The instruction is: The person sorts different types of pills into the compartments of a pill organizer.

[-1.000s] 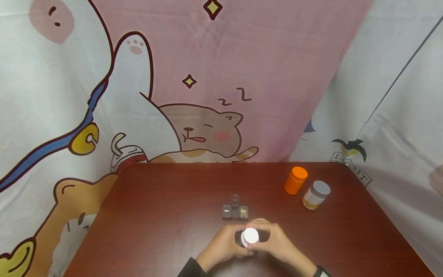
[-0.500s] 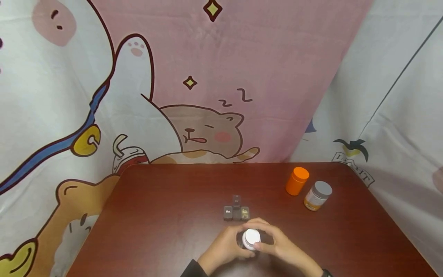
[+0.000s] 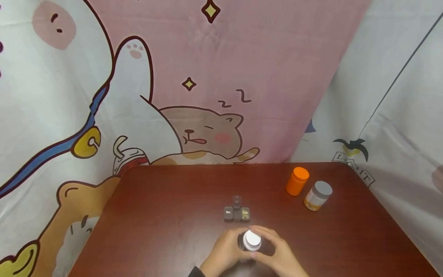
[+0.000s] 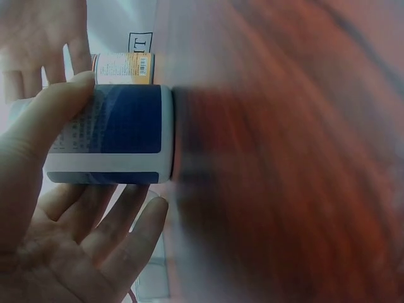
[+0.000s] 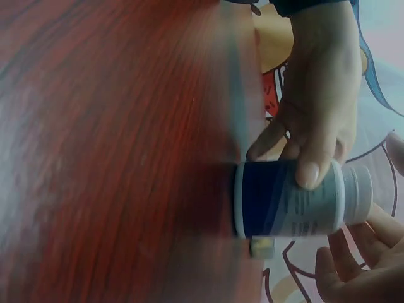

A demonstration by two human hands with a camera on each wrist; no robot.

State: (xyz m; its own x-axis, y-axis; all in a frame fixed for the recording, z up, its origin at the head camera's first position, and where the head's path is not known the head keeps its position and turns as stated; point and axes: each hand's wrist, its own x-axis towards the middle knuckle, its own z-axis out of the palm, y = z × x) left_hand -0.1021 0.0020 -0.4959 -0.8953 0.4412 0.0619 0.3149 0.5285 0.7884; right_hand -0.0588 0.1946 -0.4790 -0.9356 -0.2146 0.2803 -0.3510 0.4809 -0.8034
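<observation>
A white pill bottle point(image 5: 278, 205) with a blue label stands upright at the front of the table, its base on or just above the wood. My left hand point(image 3: 225, 248) grips its body, thumb in front and fingers behind. Over the white cap point(image 3: 253, 238) my right hand point(image 3: 278, 250) is arched loosely. In the right wrist view its fingers reach the cap's side while the thumb stands apart from it. Just beyond the hands lies a small grey see-through pill organizer point(image 3: 237, 214) with several compartments. The right-hand compartment shows something yellow.
An orange bottle point(image 3: 297, 181) and a white jar point(image 3: 318, 196) with a grey lid and orange-banded label stand at the back right of the brown table point(image 3: 166, 207). A cartoon-printed cloth point(image 3: 270, 77) hangs behind the table.
The right thumb has slipped off the cap's near edge and now lies in front of the bottle near the left thumb. The left hand keeps its hold on the bottle.
</observation>
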